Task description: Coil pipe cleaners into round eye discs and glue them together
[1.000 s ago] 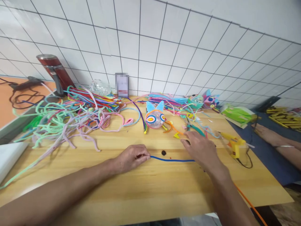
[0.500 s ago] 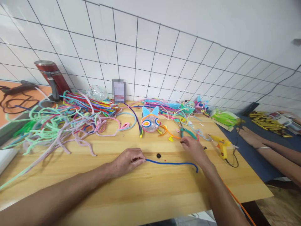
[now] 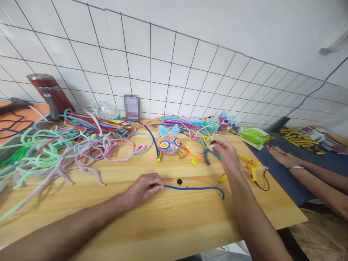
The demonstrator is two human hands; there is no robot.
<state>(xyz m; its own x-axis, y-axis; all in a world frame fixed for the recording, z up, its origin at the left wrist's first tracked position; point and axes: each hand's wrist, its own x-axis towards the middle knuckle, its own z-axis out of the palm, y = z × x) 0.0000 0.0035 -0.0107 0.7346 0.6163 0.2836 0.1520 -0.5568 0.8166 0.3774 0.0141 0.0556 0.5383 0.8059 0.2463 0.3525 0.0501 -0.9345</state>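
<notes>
My left hand rests on the wooden table with its fingers pinched on one end of a blue pipe cleaner that lies flat toward the right. My right hand is farther back, fingers closed on a small dark bead-like piece next to the green-handled pliers. A small dark pom-pom sits just behind the blue pipe cleaner. A cat-faced ball figure with blue ears stands behind it.
A big tangle of coloured pipe cleaners covers the table's left and back. A yellow glue gun lies at the right. A red flask stands at the back left. Another person's forearms rest at the right.
My right hand left the blue pipe cleaner's right end and moved back to the pliers, closing on a small dark piece. My left hand stayed put. The view tilted up.
</notes>
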